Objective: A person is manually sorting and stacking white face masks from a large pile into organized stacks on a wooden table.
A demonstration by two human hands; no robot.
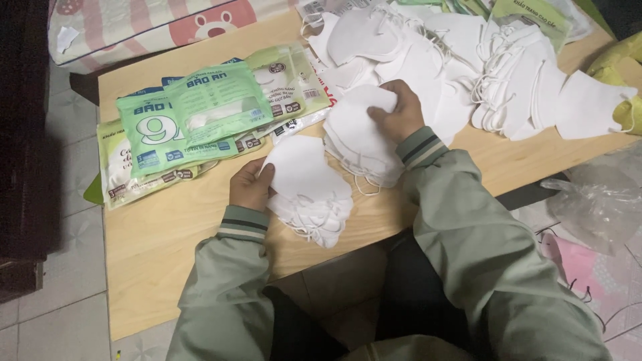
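Two stacks of white masks [314,194], light, soft and probably slippery, suit pinching at their folded edges, as left hand [251,187] and right hand [399,113] each hold one in a narrow grip near the surface's [167,234] front edge.

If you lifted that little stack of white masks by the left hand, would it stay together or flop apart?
The stack of white masks would probably sag and fan out: the layers already sit slightly offset, with thin ear loops dangling loose. It looks very light, since the left hand steadies it with fingertips alone. The loops might snag on neighbouring masks.
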